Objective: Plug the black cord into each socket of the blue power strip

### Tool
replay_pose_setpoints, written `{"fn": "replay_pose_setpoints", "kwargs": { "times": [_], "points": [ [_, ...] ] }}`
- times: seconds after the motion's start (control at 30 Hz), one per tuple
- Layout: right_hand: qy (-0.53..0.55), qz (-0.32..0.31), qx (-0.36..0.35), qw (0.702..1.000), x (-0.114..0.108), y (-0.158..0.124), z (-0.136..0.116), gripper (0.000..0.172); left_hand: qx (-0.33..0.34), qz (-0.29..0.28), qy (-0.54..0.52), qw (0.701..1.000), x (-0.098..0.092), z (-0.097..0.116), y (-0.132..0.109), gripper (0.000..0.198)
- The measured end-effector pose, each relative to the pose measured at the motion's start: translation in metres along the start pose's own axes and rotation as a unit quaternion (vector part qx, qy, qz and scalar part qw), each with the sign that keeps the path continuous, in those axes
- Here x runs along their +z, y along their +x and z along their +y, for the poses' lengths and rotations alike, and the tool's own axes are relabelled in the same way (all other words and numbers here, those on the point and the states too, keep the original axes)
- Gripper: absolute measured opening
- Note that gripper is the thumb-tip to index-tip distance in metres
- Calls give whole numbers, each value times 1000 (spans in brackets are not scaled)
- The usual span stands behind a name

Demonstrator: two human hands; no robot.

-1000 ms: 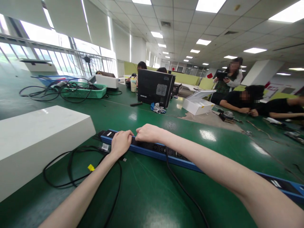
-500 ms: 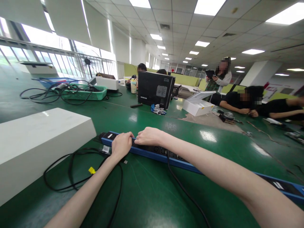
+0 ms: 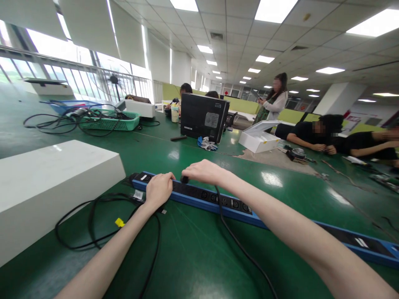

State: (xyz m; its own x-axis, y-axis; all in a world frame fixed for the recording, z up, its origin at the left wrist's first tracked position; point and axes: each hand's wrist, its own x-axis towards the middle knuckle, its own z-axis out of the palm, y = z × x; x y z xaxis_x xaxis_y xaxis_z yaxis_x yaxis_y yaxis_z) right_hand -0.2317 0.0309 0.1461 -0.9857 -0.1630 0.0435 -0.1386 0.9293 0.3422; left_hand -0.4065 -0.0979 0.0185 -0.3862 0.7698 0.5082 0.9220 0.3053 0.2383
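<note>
Fingers (image 3: pixel 188 172) of the right hand (image 3: pixel 203 170) are closed around a black plug (image 3: pixel 184 180), whose end now shows just below them; half a second ago the fist sat lower against the strip (image 3: pixel 190 191) and hid it. That hand has risen a little, and the forearm with it, so more sockets show along the strip's top. Whether the plug still touches the strip is hard to tell.

Left hand (image 3: pixel 158 189) has stayed put, curled over the strip near its far left end, with the thumb out of sight. The strip lies lengthwise on the green bench (image 3: pixel 193 249), slanting toward the lower right, practically unmoved.

A black cable (image 3: pixel 237 238) comes out from behind the right forearm, crosses the strip and runs down the bench as before. Looped wire (image 3: pixel 90 220) with a yellow tag (image 3: pixel 119 222) lies unchanged beside the white box (image 3: pixel 62 178). Farther back, the standing person (image 3: pixel 274 101) has shifted left.
</note>
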Motion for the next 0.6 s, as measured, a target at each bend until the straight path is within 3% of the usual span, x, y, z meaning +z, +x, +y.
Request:
{"fn": "replay_pose_setpoints", "kwargs": {
  "times": [0.07,0.13,0.27,0.4,0.6],
  "points": [
    [20,64,76,995,-10,-15,9,19,-1,1,-4,1000,1,-1,0,28],
    [20,81,109,991,-17,-29,15,20,-4,1,-8,1000,2,-2,1,28],
    [-21,29,74,997,-20,-45,14,16,-12,2,-14,1000,3,-2,1,27],
    [-70,-8,11,997,-7,-49,6,8,-10,7,-18,1000,5,-3,0,28],
    [-18,-54,34,998,7,-51,-6,11,-4,15,-14,1000,7,-4,-1,28]
  ]
}}
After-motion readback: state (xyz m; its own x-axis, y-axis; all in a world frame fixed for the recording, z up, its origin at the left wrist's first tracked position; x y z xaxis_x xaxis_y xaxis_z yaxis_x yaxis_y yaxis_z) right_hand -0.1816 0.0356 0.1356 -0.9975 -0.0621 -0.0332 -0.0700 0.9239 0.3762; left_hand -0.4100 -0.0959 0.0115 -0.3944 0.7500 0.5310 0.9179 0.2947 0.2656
